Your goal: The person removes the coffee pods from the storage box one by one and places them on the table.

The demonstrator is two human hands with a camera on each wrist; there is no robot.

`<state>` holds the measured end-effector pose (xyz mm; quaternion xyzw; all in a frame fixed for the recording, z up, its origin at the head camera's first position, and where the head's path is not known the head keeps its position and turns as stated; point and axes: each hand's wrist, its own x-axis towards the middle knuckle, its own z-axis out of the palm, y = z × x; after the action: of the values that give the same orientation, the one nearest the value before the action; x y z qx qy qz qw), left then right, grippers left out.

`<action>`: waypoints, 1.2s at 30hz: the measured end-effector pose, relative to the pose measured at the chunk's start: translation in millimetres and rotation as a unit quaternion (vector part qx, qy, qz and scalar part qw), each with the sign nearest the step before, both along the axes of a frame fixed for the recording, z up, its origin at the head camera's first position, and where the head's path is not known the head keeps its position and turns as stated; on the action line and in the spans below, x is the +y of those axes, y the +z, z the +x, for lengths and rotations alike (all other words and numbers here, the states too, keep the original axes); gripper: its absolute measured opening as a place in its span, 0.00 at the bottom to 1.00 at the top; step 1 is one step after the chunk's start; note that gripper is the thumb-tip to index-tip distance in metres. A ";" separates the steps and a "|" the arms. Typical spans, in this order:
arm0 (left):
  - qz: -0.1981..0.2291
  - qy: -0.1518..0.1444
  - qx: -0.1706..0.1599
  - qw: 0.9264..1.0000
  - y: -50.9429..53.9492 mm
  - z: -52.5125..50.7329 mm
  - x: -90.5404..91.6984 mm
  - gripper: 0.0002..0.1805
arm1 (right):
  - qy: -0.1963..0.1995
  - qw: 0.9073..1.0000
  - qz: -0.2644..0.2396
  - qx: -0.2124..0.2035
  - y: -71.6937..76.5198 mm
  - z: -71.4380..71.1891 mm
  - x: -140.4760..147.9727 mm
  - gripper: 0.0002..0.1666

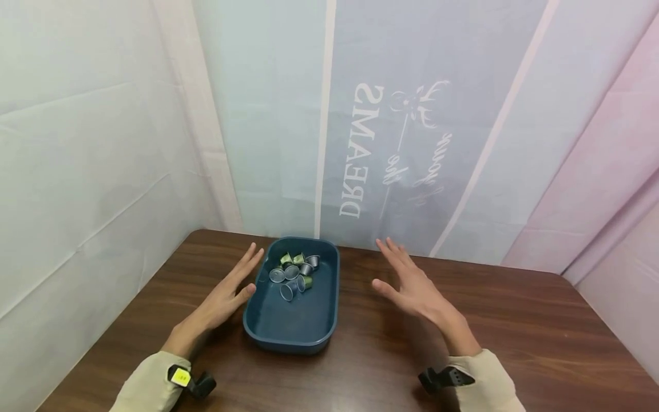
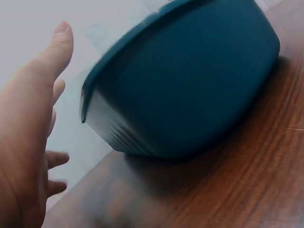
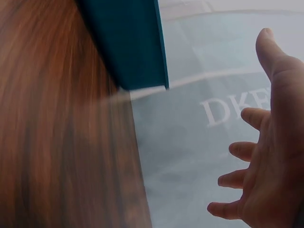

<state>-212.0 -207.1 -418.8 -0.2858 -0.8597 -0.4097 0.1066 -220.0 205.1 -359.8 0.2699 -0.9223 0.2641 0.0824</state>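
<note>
A blue rectangular tub [image 1: 293, 326] stands on the table, with several small silver and green capsules [image 1: 291, 273] lying towards its far end. My left hand [image 1: 221, 297] is beside the tub's left side, fingers spread and nothing held. In the left wrist view that hand [image 2: 28, 128] shows to the left of the tub's outer wall [image 2: 190, 80]. My right hand [image 1: 417, 292] hovers to the right of the tub, well apart from it, fingers extended. The right wrist view shows this hand [image 3: 275, 152] holding nothing, with the tub [image 3: 128, 42] at the upper left.
The brown wooden table [image 1: 515, 320] reaches to a hanging cloth [image 1: 278, 143] with mirrored lettering behind the tub. Pale cloth [image 1: 92, 143] also hangs along the left side, and pinkish cloth on the right. Each wrist wears a black strapped device.
</note>
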 end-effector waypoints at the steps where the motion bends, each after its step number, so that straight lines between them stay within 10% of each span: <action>1: 0.004 0.002 -0.004 1.000 -1.8 0.2 -0.4 0.34 | 0.007 1.000 -0.006 -0.001 -0.2 -1.0 -4.2 0.47; 27: 0.017 -0.050 0.016 0.998 -19.5 -2.7 -4.9 0.31 | 0.120 0.990 -0.068 -0.009 -9.7 -18.9 -89.2 0.43; 36: 0.022 -0.046 0.003 0.999 -24.1 -4.3 -1.9 0.30 | 0.219 0.974 -0.047 0.004 -19.3 -22.9 -117.2 0.41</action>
<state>-216.3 -208.9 -442.9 -0.3243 -0.8357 -0.4325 0.0969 -243.0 87.9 -379.2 0.4627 -0.8268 0.3174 0.0390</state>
